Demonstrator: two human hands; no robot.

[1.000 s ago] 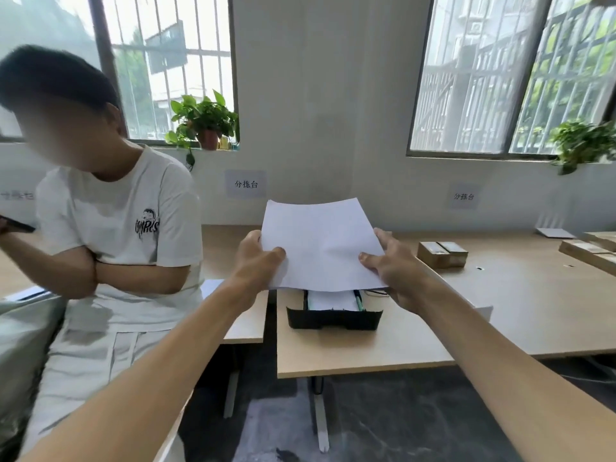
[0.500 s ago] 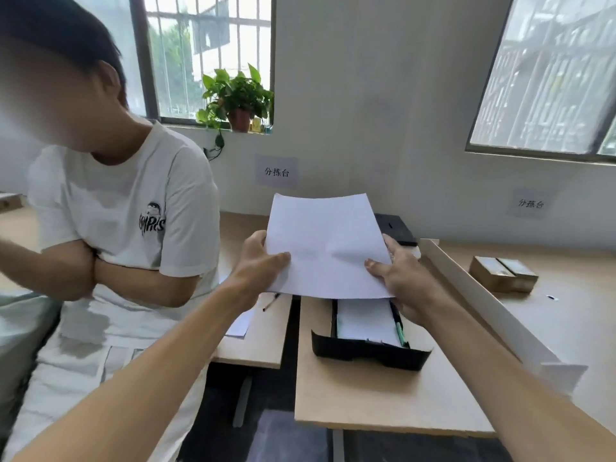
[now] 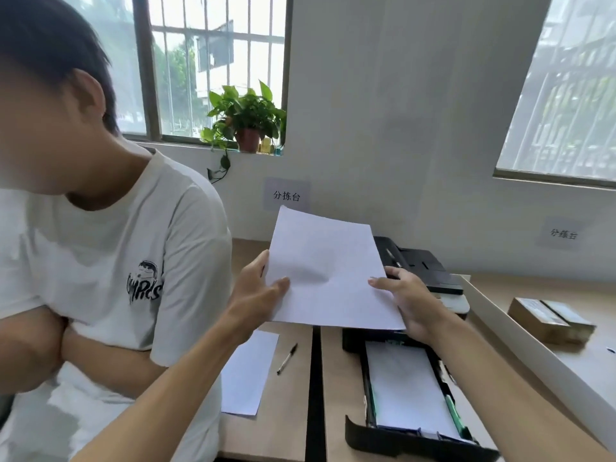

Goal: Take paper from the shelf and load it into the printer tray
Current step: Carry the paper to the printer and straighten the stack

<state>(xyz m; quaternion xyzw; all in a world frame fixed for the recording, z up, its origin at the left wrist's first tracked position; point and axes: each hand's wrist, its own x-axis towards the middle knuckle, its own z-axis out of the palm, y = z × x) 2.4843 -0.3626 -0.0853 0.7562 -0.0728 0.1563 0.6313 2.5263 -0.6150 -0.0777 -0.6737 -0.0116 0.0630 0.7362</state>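
White, slightly dented paper (image 3: 328, 271) is pinched at both edges by the left hand (image 3: 256, 295) and right hand (image 3: 411, 303) above the open tray (image 3: 413, 440); a seated person (image 3: 110, 261) is close beside it.

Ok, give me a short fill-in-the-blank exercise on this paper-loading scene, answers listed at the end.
1. The sheet of paper is held by ____ hands, the left hand and the right hand.
2. The pulled-out printer tray already has ____ in it.
3. The pen lies on the desk to the ____ of the tray.
4. The potted plant stands on the ____.

Answers: both; paper; left; windowsill
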